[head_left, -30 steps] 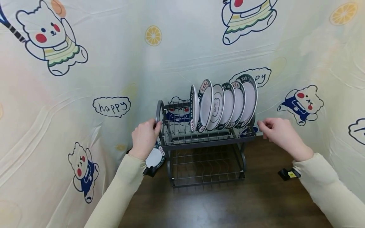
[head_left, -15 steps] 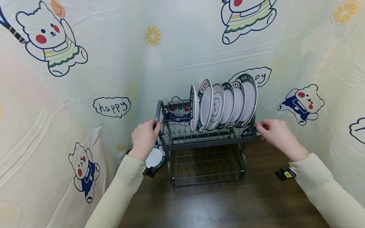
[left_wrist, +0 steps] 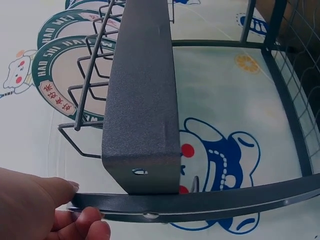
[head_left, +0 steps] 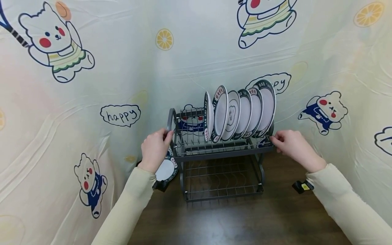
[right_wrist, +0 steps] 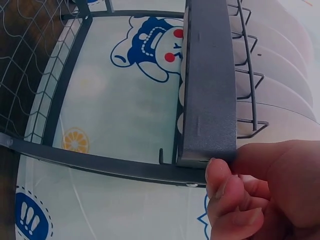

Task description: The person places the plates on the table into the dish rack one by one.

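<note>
A dark grey two-tier dish rack stands on the brown surface. Several white plates with dark green lettered rims stand on edge in its upper tier, toward the right. My left hand grips the rack's left side frame; in the left wrist view thumb and fingers close round the curved bar. At the opposite end, my right hand pinches the frame by the front corner. The right wrist view has its thumb and curled fingers right at the end of the upper rail.
Another plate lies low behind the left wrist, left of the rack. The lower wire tier sits close over the brown tabletop. A printed cloth hangs behind and at both sides. A small black device is at the right wrist.
My right hand has moved left and slightly down, from beside the rack onto its right front corner. The left hand, rack and plates have stayed in place.
</note>
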### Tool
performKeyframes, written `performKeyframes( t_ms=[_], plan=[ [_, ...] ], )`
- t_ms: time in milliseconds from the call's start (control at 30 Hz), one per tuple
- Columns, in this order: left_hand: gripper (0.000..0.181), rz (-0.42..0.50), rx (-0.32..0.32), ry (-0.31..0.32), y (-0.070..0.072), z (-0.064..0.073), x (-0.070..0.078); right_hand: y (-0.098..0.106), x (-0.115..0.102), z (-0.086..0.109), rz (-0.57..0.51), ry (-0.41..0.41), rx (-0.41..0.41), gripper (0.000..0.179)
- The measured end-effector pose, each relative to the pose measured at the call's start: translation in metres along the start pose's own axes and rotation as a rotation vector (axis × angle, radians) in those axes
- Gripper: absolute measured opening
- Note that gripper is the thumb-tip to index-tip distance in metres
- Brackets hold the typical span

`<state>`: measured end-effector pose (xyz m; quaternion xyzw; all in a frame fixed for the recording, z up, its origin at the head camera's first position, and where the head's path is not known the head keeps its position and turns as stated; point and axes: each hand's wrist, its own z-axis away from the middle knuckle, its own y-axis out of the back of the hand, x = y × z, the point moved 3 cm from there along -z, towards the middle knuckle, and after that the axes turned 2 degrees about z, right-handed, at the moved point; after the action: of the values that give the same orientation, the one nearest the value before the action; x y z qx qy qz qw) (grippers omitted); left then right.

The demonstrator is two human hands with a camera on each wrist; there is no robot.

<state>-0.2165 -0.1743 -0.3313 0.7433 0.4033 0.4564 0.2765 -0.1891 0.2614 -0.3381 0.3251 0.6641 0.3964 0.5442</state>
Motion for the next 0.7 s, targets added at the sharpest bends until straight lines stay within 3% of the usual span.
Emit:
performKeyframes(
  t_ms=[300, 567, 700],
  plan=[
    [0.045, 0.008, 0.027, 0.037, 0.0, 0.004, -0.018, -0.003, 0.001, 0.0, -0.015, 0.015, 0.026, 0.032],
    [0.051, 0.043, 0.18, 0.059, 0.004, 0.011, -0.045, -0.003, 0.001, 0.0, -0.027, 0.008, 0.028, 0.031],
    [0.047, 0.019, 0.195, 0.085, 0.004, 0.014, -0.061, -0.005, 0.001, 0.001, -0.037, -0.001, 0.023, 0.031]
  ],
)
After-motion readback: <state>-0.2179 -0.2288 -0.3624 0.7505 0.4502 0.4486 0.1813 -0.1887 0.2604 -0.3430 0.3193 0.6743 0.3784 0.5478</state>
